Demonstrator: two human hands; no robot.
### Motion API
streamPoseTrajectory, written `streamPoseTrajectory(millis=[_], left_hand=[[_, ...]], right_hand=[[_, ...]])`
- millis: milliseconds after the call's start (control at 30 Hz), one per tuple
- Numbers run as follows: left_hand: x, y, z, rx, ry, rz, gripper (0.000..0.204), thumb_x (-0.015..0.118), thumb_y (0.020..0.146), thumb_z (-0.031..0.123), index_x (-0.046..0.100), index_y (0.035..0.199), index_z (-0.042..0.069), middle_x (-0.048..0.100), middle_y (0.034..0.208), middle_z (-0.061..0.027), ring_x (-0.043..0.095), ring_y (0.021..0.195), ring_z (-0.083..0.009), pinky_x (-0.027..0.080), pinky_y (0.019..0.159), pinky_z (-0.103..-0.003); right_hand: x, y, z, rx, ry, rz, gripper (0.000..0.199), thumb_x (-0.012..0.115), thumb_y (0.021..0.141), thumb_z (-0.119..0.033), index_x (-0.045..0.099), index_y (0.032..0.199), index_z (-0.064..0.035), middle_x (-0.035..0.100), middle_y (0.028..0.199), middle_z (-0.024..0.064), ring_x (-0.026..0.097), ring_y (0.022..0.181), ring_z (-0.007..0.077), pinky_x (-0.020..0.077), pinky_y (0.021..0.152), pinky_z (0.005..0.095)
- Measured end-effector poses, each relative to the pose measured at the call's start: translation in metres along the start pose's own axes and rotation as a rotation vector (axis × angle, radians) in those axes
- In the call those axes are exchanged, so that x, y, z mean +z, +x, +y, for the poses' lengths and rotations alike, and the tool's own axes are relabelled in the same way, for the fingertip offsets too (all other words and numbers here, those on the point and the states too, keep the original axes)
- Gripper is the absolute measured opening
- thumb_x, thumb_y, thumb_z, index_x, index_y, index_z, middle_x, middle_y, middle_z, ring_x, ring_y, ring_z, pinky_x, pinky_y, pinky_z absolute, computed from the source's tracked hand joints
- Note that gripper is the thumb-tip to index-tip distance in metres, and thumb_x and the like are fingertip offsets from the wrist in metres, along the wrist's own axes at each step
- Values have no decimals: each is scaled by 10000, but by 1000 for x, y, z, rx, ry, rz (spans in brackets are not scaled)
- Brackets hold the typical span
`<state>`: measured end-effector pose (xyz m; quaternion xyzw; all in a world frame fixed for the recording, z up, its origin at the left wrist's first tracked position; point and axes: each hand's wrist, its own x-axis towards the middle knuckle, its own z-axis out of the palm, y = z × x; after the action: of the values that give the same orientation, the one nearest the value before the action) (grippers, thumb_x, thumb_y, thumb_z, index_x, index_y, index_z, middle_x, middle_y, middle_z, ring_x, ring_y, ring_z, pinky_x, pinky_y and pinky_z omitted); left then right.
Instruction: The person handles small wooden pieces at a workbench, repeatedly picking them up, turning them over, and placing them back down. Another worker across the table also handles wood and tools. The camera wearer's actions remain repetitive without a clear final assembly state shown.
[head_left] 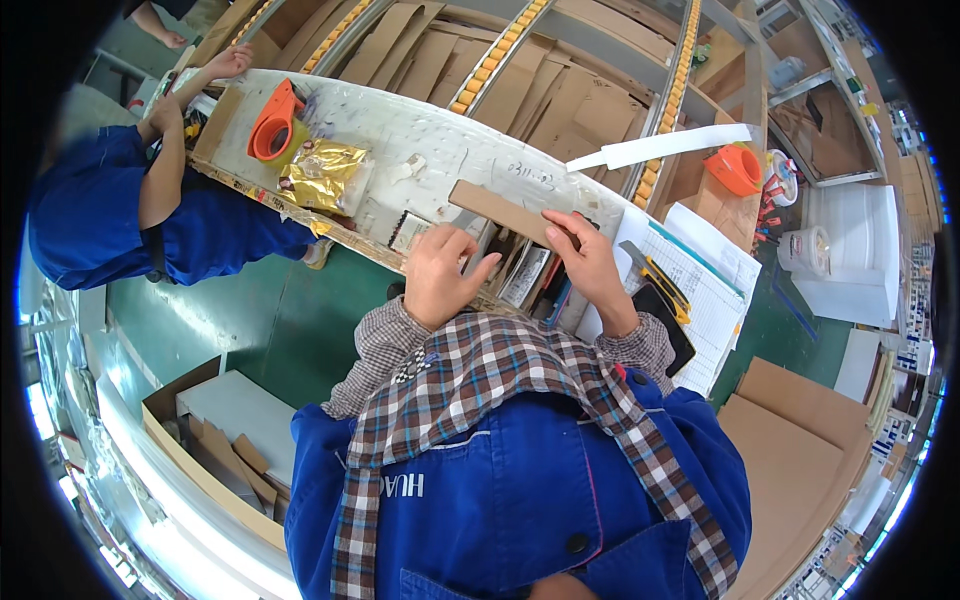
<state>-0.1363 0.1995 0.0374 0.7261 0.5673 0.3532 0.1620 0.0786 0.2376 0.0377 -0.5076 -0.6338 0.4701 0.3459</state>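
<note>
A narrow brown cardboard strip slants over the near edge of the white worktable. The fingers of my right hand are closed on its right end. Left of the strip is my left hand, fingers bent and thumb apart, with nothing visible between them. Below the strip, between my hands, an open tray holds pens and small items, partly hidden by my hands. A small card with a dark toothed edge lies beside my left hand.
An orange tape dispenser and a gold foil packet lie at the left, near a co-worker in blue. To the right are paper sheets, a yellow box cutter, a dark tablet-like object and another orange dispenser.
</note>
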Motion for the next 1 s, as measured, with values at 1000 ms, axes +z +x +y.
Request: streamPoseTrajectory(millis=[1000], left_hand=[[24, -10, 12, 329, -5, -11, 154, 675, 532, 129, 522, 514, 120, 468, 757, -7, 469, 730, -186, 289, 715, -350]], right_hand=[[0, -1, 7, -24, -21, 70, 240, 598, 847, -147, 622, 1035, -1, 641, 842, 108, 604, 727, 146, 466, 656, 254]])
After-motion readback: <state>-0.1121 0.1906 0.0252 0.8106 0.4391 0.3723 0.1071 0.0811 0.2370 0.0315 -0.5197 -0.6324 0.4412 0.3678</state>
